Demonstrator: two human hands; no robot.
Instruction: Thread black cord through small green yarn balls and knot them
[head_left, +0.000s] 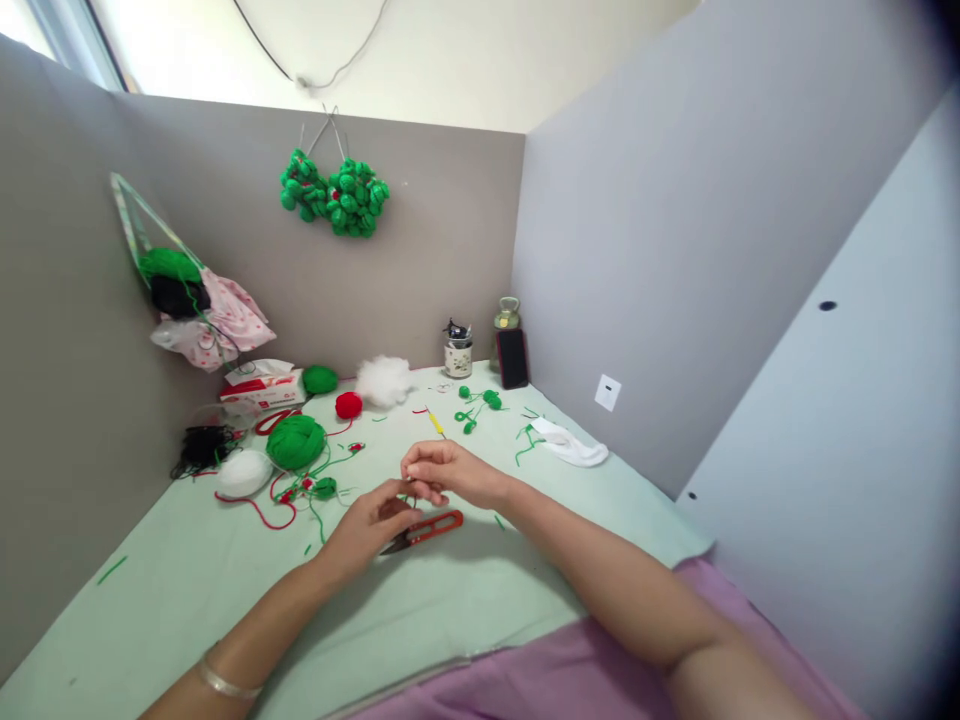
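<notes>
My left hand (371, 525) and my right hand (454, 472) meet at their fingertips above the middle of the table. Both have their fingers closed in a pinch. Between them is something small, perhaps a thin strand, too fine to make out. Just below the hands lie thread snips with orange handles (439, 527), their dark blades partly behind my left hand. Beyond my right hand rests a crochet hook with a yellow handle (435, 423). To the left of my hands, a small green crocheted piece (325, 488) lies among loose green and red yarn ends.
Left on the table are a large green yarn ball (296, 442), a white ball (244, 472), a red ball (349, 405) and white stuffing (385, 381). A phone (513, 359) leans near a pen jar (458, 357). Grey panels (615, 220) enclose the table.
</notes>
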